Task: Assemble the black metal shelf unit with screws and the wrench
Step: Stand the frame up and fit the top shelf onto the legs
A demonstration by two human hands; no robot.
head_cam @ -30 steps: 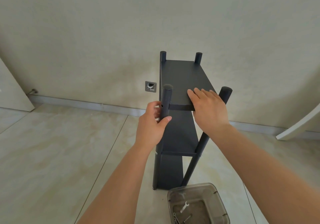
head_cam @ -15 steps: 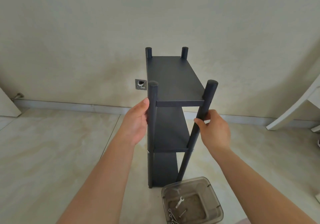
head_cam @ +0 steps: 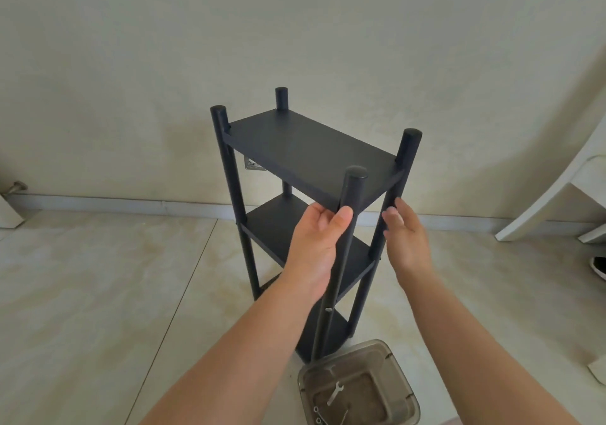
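Observation:
The black shelf unit (head_cam: 311, 152) stands upright on the tiled floor, with three boards between four round posts, turned cornerwise to me. My left hand (head_cam: 314, 244) grips the nearest post just under the top board. My right hand (head_cam: 406, 237) is beside the right-hand post, fingers spread and blurred, at most brushing it. A small silver wrench (head_cam: 335, 393) and a few screws (head_cam: 317, 419) lie in a clear plastic box (head_cam: 406, 388) on the floor at the shelf's foot.
A plain wall runs close behind the shelf, with a small metal plate (head_cam: 252, 163) low on it. A white chair (head_cam: 557, 195) stands at the right, a dark shoe (head_cam: 598, 265) beside it. A door stop (head_cam: 14, 186) sits at the far left.
The shelf has turned about its upright axis, so a corner now faces me. My left hand has closed around the near post; my right hand has come off the right post and opened.

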